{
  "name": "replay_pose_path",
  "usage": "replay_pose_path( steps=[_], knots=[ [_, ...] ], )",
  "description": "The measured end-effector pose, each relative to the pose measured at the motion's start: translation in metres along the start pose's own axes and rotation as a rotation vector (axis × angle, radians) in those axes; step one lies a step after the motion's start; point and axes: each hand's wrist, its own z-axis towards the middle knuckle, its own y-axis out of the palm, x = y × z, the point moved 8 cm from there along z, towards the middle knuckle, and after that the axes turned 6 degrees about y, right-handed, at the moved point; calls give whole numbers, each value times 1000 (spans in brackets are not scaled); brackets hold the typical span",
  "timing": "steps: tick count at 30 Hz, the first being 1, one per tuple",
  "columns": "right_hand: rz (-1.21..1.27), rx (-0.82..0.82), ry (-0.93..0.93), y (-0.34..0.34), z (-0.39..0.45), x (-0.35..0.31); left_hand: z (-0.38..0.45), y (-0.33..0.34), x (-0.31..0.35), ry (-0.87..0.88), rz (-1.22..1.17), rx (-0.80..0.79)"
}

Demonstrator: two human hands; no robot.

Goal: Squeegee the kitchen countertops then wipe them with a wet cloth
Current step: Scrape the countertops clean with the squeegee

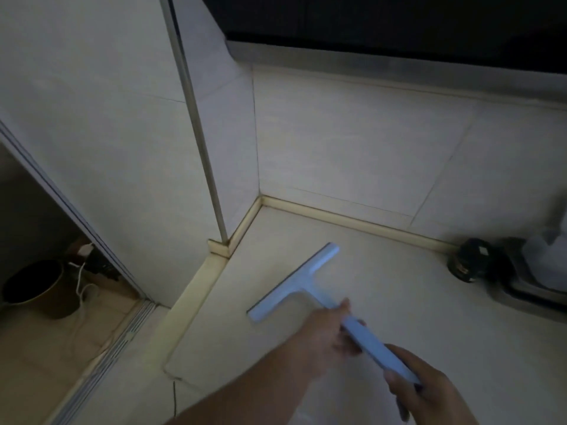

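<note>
A white T-shaped squeegee (294, 283) lies with its blade on the pale countertop (383, 289), close to the back-left corner. Its blade runs diagonally, from near the corner down toward the left edge. My left hand (333, 331) grips the upper part of the handle just below the blade. My right hand (429, 391) holds the handle's lower end. No cloth is in view.
Tiled walls (352, 142) meet the counter at a raised cream edge strip (352, 220). A small dark jar (468, 263) and a sink rim (527, 289) sit at the right. Lower left, past a sliding-door track (122, 342), stand a dark pot (36, 286) and a white cable.
</note>
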Motion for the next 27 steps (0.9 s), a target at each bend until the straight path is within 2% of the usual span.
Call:
replay_pose_path(
  steps=[1,3,6,9,12,15,21,23,27],
  knots=[
    [74,-60,20,-1,10,-1,14,-11,29,61,-105,30],
    [15,-57,-43,-18,51,-18,39,-29,81,144,-191,88],
    [-240,-54,-48,-27,114,-42,71,-44,119,160,-251,93],
    [-531,6,-147,-22,177,-76,104,-57,146,153,-333,133],
    [-695,50,-265,-9,223,-102,135,-71,162,147,-414,200],
    [-683,42,-389,-3,257,-104,158,-83,171,122,-480,239],
    [-678,83,-486,22,292,-108,186,-110,178,128,-534,283],
    [-690,92,-487,27,301,-108,191,-118,181,132,-512,290],
    [-675,-62,-393,33,313,-94,197,-120,178,99,-400,299]
  ],
)
